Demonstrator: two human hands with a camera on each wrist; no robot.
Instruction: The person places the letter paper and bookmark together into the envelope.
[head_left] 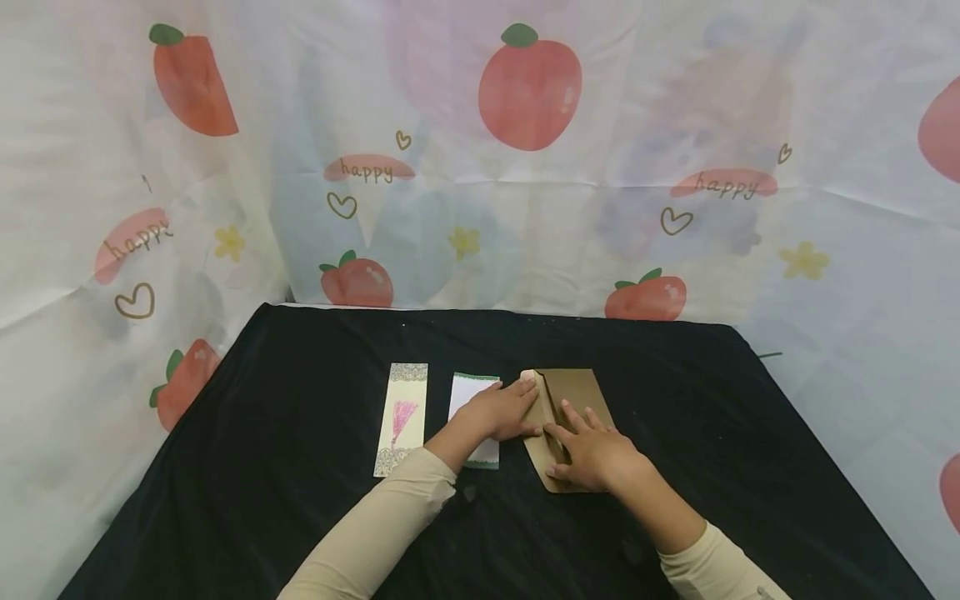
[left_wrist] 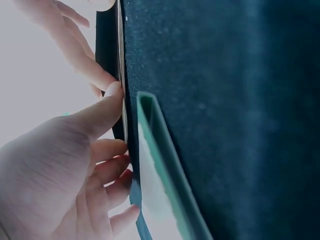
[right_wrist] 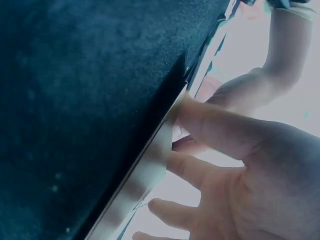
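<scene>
A brown paper envelope (head_left: 573,385) lies on the black cloth, its flap (head_left: 534,454) folded out to the left. My left hand (head_left: 504,411) rests on the flap with its fingers extended, and the thumb reaches toward the fold. On the envelope's body lies my right hand (head_left: 596,454), fingers spread, with the thumb and index finger at the mouth, which gapes a little. In the right wrist view the right fingertips (right_wrist: 182,167) touch the paper's surface. Partly hidden under the left forearm, a white pad with green edges (head_left: 483,454) lies to the left of the envelope.
A cream bookmark-like card (head_left: 408,387) with lacy ends and a pink tassel (head_left: 402,417) lies further left. Black cloth (head_left: 300,400) covers the table. Behind and beside it hangs a white curtain (head_left: 450,108) printed with red fruit.
</scene>
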